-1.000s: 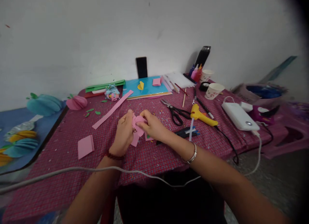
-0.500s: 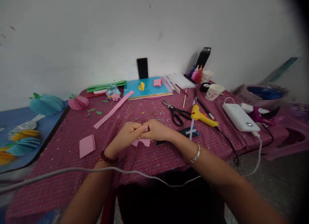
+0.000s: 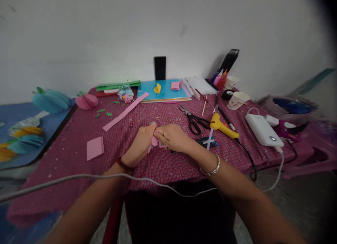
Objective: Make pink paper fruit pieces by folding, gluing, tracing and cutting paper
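My left hand (image 3: 140, 143) and my right hand (image 3: 171, 137) meet over the middle of the table, both with fingers closed. Between them is a piece of pink paper (image 3: 154, 142), its lower part showing beneath the fingers and the rest hidden. Under my right hand lies more pink paper (image 3: 162, 145). A dark blue stapler (image 3: 206, 142) is by my right wrist, partly covered. Black-handled scissors (image 3: 195, 121) and a yellow glue gun (image 3: 222, 126) lie to the right. A pink paper stack (image 3: 95, 148) and a long pink strip (image 3: 126, 111) are to the left.
A white cable (image 3: 126, 176) runs across in front of my forearms. Paper cups (image 3: 237, 100) and a white power bank (image 3: 264, 130) stand at the right. A phone (image 3: 160, 68) leans on the wall. Paper pumpkins (image 3: 51, 99) sit at the left.
My hands have drawn slightly apart at the fingertips, and pink paper now shows between them. The view has shifted a little. Objects on the table stay where they were.
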A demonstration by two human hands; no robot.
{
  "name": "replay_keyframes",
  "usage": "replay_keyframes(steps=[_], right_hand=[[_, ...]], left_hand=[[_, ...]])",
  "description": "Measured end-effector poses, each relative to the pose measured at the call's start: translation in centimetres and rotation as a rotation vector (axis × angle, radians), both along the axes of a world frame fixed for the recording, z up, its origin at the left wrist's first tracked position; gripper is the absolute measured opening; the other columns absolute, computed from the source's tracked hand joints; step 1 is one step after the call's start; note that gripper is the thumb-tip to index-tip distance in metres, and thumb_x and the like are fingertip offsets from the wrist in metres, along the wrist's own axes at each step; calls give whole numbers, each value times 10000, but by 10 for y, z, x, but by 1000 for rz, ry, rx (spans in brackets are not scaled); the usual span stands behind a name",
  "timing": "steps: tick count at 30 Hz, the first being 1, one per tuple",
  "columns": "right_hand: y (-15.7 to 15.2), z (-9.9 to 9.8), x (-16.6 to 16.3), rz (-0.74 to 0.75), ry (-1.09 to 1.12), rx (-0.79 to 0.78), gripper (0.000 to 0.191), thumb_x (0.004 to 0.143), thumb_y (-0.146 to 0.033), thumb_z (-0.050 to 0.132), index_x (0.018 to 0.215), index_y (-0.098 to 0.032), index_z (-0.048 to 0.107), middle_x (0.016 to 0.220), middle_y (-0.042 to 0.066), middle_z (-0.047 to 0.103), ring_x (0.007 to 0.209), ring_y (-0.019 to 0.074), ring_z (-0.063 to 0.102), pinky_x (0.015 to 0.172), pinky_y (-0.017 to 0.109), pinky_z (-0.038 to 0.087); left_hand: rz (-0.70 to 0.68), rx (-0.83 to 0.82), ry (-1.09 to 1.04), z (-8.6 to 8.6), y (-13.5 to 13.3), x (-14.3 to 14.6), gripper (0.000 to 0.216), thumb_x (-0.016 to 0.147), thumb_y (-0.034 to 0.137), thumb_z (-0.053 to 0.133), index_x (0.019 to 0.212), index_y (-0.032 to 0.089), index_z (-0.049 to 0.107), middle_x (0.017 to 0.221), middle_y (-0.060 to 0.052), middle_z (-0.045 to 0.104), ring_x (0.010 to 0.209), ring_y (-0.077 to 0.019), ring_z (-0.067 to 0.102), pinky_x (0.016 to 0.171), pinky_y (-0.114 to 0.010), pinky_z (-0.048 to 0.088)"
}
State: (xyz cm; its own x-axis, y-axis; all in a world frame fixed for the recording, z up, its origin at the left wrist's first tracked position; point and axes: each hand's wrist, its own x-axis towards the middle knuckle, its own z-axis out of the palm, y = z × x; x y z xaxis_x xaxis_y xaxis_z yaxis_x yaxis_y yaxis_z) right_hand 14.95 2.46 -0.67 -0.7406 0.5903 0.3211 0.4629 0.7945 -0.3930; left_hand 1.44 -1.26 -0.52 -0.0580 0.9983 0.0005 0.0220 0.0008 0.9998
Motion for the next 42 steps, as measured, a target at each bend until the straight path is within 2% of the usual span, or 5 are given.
replay_keyframes(steps=[9,21,31,35,42], right_hand=[[-51,41,10,91,508,493,314,954,-221,383,689,-175,545,636,34,560,625,154,512,614,284,379],[-48,18,-2,-351,617,-64,388,853,-366,529,539,-204,369,493,-63,321,460,80,285,445,233,223],[-102,32,-67,-142,977,-642,343,963,-425,341,1157,-228,545,1156,62,608,1067,180,571,943,361,448],[-105,34,-64,-20,1216,-1194,395,953,-429,320,1141,-260,623,1300,31,596,1233,191,527,1099,380,362],[-103,38,-74,-45,1365,-1494,321,826,-364,559,1120,-271,644,1251,19,627,1202,181,543,1075,360,386]], left_hand=[[278,-31,-504,18,5,20,446,887,432,480,535,224,301,420,97,285,320,-53,277,360,-200,258],[470,425,-278,29,-41,64,274,927,179,469,657,224,444,666,23,471,649,-120,468,647,-258,419],[456,580,304,33,-70,-8,358,902,175,444,552,203,378,521,50,390,488,-105,369,498,-282,272],[400,663,509,30,-79,4,320,778,101,516,517,208,366,572,12,432,593,-160,431,584,-327,286],[464,455,1057,36,-68,-22,268,891,358,396,681,240,512,724,-63,507,737,-274,451,690,-436,308]])
